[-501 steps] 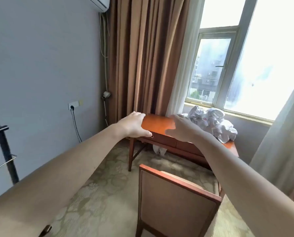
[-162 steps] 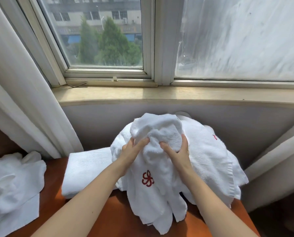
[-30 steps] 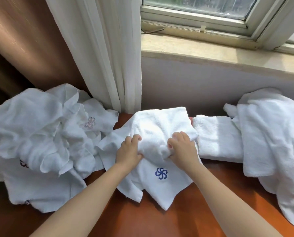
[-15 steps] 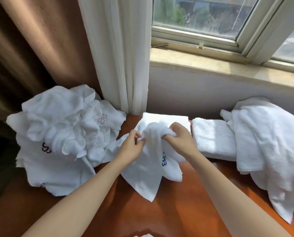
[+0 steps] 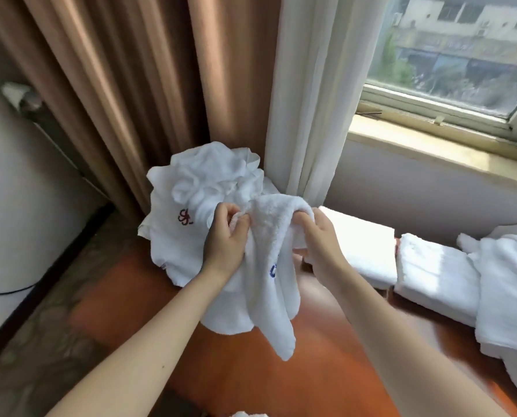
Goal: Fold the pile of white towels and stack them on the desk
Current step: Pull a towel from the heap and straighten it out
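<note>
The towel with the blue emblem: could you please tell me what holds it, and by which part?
The left hand and the right hand each grip the towel by its bunched top edge; the rest hangs down.

brown curtain (image 5: 124, 85) | sheer curtain (image 5: 308, 100) | sunlit window (image 5: 450, 55) | patterned carpet (image 5: 40, 341)

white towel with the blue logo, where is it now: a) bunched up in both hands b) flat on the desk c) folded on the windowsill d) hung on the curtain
a: left hand and right hand both grip the bunched white towel with the blue logo above the red-brown wooden desk.
</note>
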Available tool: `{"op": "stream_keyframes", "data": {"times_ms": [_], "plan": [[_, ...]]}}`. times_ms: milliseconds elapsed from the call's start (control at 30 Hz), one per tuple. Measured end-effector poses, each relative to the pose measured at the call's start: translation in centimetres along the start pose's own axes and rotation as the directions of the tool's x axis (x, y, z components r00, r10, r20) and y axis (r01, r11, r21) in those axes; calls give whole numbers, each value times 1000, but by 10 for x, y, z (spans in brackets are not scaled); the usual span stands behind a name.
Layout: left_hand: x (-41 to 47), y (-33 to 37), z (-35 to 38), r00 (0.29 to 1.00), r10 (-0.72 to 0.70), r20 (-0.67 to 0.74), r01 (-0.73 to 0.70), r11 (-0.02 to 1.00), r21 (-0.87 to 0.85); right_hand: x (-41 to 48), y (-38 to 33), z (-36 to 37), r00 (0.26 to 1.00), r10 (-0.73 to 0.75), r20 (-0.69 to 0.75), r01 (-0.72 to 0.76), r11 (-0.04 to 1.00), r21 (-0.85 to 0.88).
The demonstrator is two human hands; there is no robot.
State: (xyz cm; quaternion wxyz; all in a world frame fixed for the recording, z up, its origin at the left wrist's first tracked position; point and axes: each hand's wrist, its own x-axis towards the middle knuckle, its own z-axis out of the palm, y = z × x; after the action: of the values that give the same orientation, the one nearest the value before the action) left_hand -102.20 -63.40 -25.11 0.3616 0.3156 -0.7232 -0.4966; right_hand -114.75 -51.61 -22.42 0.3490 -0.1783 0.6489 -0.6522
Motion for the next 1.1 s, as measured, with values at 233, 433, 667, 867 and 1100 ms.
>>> {"op": "stream_keyframes", "data": {"times_ms": [233, 433, 667, 867, 1100], "plan": [[-23, -35, -102, 988, -36, -148, 63, 981, 185, -8, 35, 96, 978, 100, 183, -102, 995, 1], [-13, -54, -173, 982, -20, -189, 77, 951, 301, -2, 50, 167, 966, 97, 240, -100, 995, 0], [11, -81, -227, 977, -39, -210, 117, 920, 373, 18, 68, 234, 950, 109, 293, -108, 994, -19], [21, -110, -247, 980, -106, -171, 164, 915, 369, 29, 90, 259, 972, 50, 230, -41, 998, -43], [4, -170, -242, 844, -517, 142, 336, 717, 611, 36, 158, 239, 918, 64, 392, 260, 647, -716]]}}
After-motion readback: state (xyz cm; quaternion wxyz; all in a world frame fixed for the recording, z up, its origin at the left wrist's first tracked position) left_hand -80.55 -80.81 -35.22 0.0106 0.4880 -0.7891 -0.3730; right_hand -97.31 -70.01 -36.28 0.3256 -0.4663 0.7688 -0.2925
